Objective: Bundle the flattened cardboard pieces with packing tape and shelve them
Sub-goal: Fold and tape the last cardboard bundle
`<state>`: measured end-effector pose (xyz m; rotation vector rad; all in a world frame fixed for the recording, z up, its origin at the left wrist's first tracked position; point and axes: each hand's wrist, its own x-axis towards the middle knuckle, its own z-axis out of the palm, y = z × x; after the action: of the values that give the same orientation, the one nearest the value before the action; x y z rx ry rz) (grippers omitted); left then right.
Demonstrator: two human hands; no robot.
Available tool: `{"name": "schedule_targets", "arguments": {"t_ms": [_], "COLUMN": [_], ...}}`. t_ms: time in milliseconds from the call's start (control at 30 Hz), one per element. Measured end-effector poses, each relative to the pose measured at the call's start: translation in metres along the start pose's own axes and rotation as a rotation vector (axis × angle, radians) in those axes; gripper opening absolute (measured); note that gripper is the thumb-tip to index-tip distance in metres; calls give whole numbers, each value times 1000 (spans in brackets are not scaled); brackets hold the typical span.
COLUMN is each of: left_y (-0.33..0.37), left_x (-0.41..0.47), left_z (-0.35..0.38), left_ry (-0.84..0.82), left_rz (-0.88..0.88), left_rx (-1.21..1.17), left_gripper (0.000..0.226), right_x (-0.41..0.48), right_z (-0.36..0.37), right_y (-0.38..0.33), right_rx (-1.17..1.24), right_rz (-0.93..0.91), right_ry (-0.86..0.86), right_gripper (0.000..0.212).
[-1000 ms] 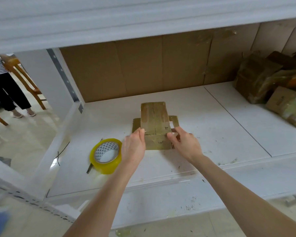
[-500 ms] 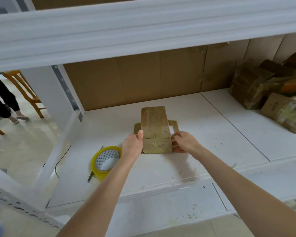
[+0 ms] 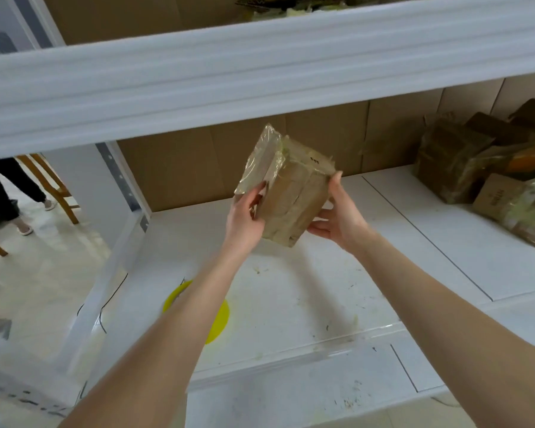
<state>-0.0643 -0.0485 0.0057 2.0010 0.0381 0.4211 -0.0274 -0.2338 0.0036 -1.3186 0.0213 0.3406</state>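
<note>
Both hands hold a taped cardboard bundle (image 3: 291, 193) in the air above the white shelf board (image 3: 291, 291), clear of its surface and tilted so that its top end leans away to the upper left. The bundle is a stack of brown flattened pieces wrapped in glossy clear packing tape, with a looser taped flap standing out along its left edge.

The left hand (image 3: 244, 220) grips the bundle's lower left side, its fingers (image 3: 254, 193) closed around the edge with the thumb on the near face. The right hand (image 3: 340, 220) supports the right side: its thumb runs up along the right edge while the other fingers (image 3: 317, 225) curl under the bottom corner, pressed against the cardboard. Both forearms reach in from the lower edge of the view.

On the shelf board below, a yellow roll of packing tape (image 3: 220, 316) lies flat, largely hidden by the left forearm. Further right on the same shelf, a heap of other taped cardboard bundles (image 3: 488, 171) sits against the brown cardboard back panel (image 3: 179, 174). The white front rail of the shelf above (image 3: 260, 72) crosses the upper part of the view. To the far left, beyond the shelving upright, a wooden chair (image 3: 53, 186) stands on the pale floor beside a person's legs (image 3: 0, 189) in dark trousers.
</note>
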Motion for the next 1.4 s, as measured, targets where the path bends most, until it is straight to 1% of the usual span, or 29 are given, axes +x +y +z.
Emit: {"name": "schedule_targets", "arguments": {"t_ms": [33,67,133,167,200,267,300,367,467,500,600,667,700,767,800,833,933,1000,1100,1200,1233,1400], "left_y": [1,1,5,9,14,23,26,28,28,28,29,30,30,30,29,28,26,25,19,6,1,-24], "left_x": [0,-1,-4,-4,-4,0,1,3,-2,-3,-6,-10,-12,-16,-17,-17,-13,-6,12,37,44,75], "left_z": [2,3,7,10,13,20,24,32,52,61,89,103,108,115,117,118,117,115,110,104,103,99], "left_ry": [-16,-29,-35,-34,-36,-45,-41,-45,-51,-27,65,95,109,131,142,148,95,111,218,272,283,320], "left_rz": [3,-30,-146,-201,-235,-246,-238,-229,-272,-284,-282,-295,-312,-365,-385,-393,-357,-359,-424,-465,-478,-513], "left_rx": [-22,-79,-212,-268,-310,-355,-356,-340,-330,-358,-415,-410,-413,-447,-453,-440,-278,-212,-316,-352,-355,-390], "left_gripper": [50,46,34,28,28,42,48,56,62,58,19,9,8,8,8,9,23,28,31,36,37,28], "right_x": [3,5,8,8,8,10,8,6,3,2,2,2,3,7,9,10,15,21,38,60,66,99], "right_z": [-4,-9,-17,-21,-25,-34,-38,-49,-62,-67,-88,-98,-101,-106,-108,-109,-109,-107,-94,-77,-71,-45], "right_y": [-7,-12,-16,-17,-17,-17,-17,-16,-9,-6,2,3,3,2,2,3,3,3,1,1,2,9], "right_rx": [53,73,2,-46,-67,-76,-101,-211,-377,-384,-290,-227,-177,-111,-116,-128,-108,-79,-91,-306,-338,-286], "right_rz": [41,74,77,60,40,-29,-75,-175,-292,-309,-293,-187,-121,-28,-15,-16,-31,-15,-46,-135,-137,-89], "right_ry": [-31,-59,-74,-58,-46,-71,-94,-88,-30,-38,-130,-139,-102,-9,28,60,173,191,189,256,269,206], "right_gripper": [95,93,86,79,69,46,41,52,64,65,65,60,57,40,32,28,23,22,15,14,14,30]}}
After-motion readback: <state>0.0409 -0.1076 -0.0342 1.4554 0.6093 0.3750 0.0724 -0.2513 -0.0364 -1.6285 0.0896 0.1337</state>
